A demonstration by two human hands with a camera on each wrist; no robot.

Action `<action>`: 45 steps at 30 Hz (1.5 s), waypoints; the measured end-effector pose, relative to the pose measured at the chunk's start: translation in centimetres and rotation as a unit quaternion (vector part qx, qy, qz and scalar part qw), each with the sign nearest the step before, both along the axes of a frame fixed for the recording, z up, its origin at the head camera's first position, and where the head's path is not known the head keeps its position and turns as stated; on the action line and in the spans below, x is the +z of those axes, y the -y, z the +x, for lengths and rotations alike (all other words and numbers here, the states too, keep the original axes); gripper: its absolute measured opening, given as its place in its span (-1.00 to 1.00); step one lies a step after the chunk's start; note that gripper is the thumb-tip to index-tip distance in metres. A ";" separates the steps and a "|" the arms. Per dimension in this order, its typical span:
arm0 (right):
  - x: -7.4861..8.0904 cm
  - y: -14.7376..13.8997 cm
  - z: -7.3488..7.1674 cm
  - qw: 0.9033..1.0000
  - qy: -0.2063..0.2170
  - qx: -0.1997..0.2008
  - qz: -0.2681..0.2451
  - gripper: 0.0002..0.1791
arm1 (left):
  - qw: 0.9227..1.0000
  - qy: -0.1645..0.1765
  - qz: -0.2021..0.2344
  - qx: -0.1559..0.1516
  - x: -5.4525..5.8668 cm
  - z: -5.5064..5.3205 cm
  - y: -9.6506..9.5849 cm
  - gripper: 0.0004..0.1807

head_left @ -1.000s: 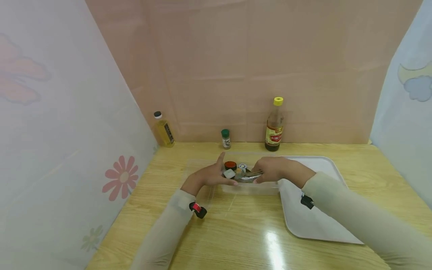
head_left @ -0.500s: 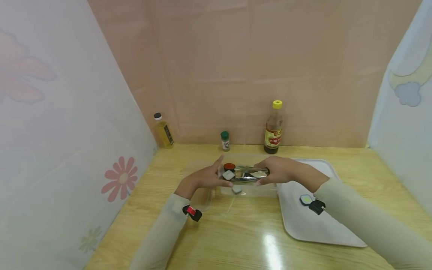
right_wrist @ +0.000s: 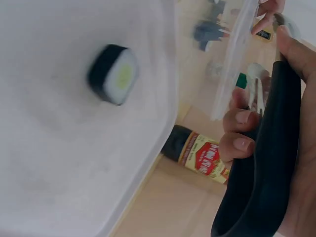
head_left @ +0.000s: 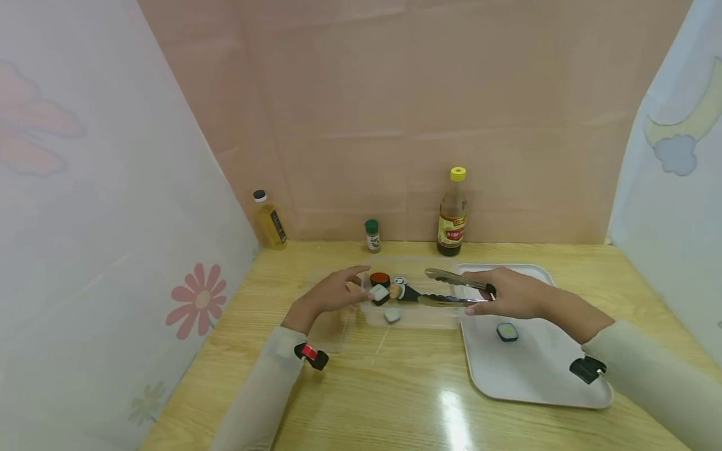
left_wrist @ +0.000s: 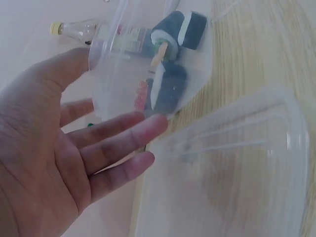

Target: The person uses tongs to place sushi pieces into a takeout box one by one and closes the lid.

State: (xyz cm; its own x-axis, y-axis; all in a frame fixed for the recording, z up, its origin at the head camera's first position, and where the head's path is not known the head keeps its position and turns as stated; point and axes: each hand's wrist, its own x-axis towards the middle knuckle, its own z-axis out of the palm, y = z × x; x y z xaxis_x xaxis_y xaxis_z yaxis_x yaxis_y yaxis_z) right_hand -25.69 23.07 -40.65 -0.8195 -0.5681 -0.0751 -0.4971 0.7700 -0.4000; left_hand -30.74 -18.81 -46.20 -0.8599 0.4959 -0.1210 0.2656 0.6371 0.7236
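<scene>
My left hand (head_left: 333, 291) is at the left end of a clear plastic box (head_left: 417, 319), its fingers loosely extended in the left wrist view, thumb and fingertips right at the box wall. Inside the box are several sushi pieces, including a red-topped piece (head_left: 380, 279) and a white-topped piece (head_left: 379, 294). My right hand (head_left: 510, 293) grips black-handled metal tongs (head_left: 448, 300). The tongs' ends are spread apart over the right half of the box, with nothing between them. A sushi roll piece with a green centre (right_wrist: 114, 75) lies on the white tray (head_left: 536, 382).
A clear lid (left_wrist: 291, 123) lies left of the box. Behind it stand a yellow oil bottle (head_left: 272, 225), a green-capped shaker (head_left: 372, 237) and a yellow-capped sauce bottle (head_left: 452, 219). A pink backdrop (head_left: 338, 125) closes off the table's far side.
My right hand has drawn the tongs rightward out of the box, and their ends have spread. My left hand has shifted slightly left, its fingers looser. The sushi piece on the tray has come into view.
</scene>
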 end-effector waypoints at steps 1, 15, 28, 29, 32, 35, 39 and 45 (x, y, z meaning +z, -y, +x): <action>-0.2 -0.4 0.3 1.000 -0.008 -0.002 -0.003 -0.19 | 1.000 0.009 0.012 0.003 -0.1 0.0 0.1 -0.19; -1.9 -5.4 3.8 0.969 -0.230 0.088 -0.026 -0.33 | 0.998 0.028 0.059 0.000 -0.4 -1.0 0.4 -0.03; -2.7 -9.9 3.8 0.929 -0.331 0.161 0.029 -0.14 | 0.996 0.067 0.062 -0.007 -0.1 -0.7 0.2 -0.12; -2.8 -10.2 3.8 0.931 -0.326 0.162 0.036 -0.16 | 0.996 0.068 0.062 -0.009 0.0 -0.6 0.2 -0.12; -3.0 -11.0 4.0 0.940 -0.301 0.148 0.056 -0.22 | 0.994 0.078 0.070 -0.018 -0.1 -0.7 0.2 -0.11; -3.3 -11.7 3.9 0.952 -0.264 0.132 0.076 -0.28 | 0.993 0.084 0.078 -0.024 -0.3 -0.8 0.2 -0.09; -3.6 -12.5 3.5 0.967 -0.206 0.122 0.083 -0.40 | 0.993 0.084 0.078 -0.031 -0.5 -0.9 0.1 -0.07; -3.8 -13.2 3.3 0.976 -0.165 0.128 0.060 -0.62 | 0.994 0.077 0.068 -0.035 -0.6 -1.0 -0.2 -0.08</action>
State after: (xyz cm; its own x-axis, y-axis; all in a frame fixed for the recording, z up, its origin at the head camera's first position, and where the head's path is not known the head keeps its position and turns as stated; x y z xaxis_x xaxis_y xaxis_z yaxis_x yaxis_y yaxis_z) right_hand -22.41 36.25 -44.44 -0.6421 -0.7612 0.0910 -0.7664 0.6345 -0.1005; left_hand -31.72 -18.62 -46.85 -0.7995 0.5741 -0.1769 0.1845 0.5150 0.8371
